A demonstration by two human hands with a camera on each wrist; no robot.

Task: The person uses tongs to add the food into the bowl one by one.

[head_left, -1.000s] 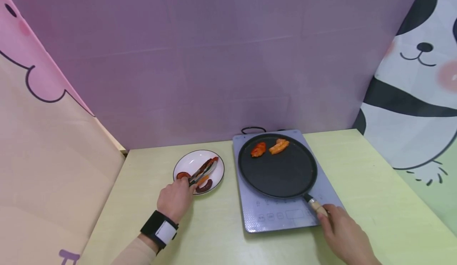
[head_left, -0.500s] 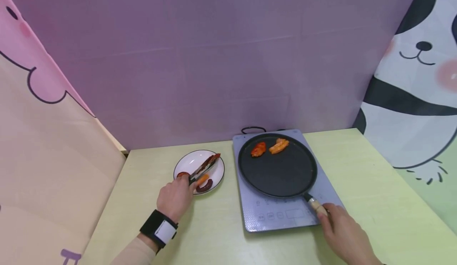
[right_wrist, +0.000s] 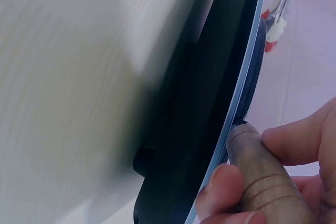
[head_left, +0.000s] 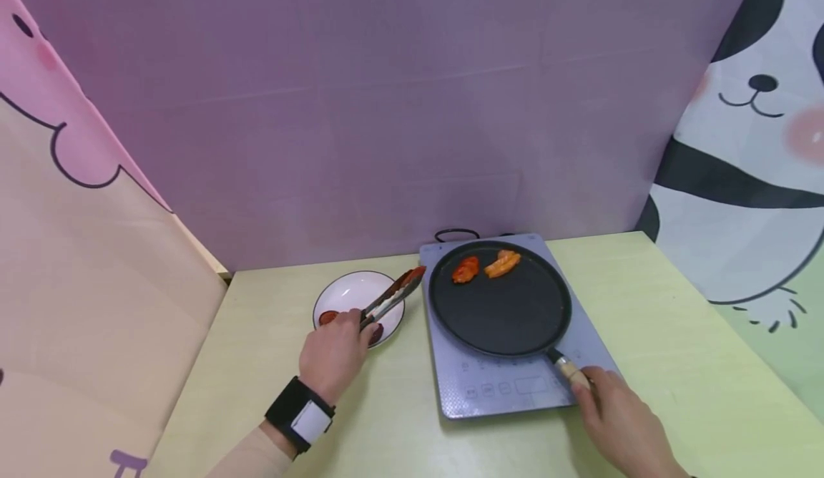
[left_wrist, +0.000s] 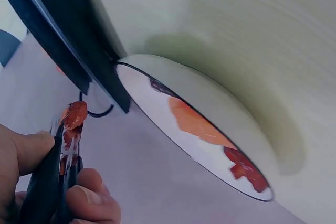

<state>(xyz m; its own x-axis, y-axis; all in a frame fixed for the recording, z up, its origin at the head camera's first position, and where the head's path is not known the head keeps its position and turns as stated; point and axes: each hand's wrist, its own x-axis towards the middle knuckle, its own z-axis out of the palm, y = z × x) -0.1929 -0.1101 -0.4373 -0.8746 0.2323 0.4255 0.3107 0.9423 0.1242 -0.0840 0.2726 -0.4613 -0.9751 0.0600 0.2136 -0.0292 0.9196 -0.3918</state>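
Note:
My left hand grips a pair of metal tongs with dark handles. Between the tongs' tips is a reddish-brown strip of food, raised past the right rim of a white plate. A red slice and a dark curved piece lie on that plate; the left wrist view also shows an orange piece there. My right hand holds the wooden handle of a flat black frying pan. Two glazed pieces of meat, one red and one orange, sit at the pan's far side.
Under the pan is a grey induction cooktop with a touch panel at its front. A black cord loop shows behind it. The pale table ends at a purple backdrop, with printed cartoon sheets left and right.
The left hand has lifted the tongs with the food strip off the plate and moved right toward the pan. The right hand, pan and plate have stayed in place.

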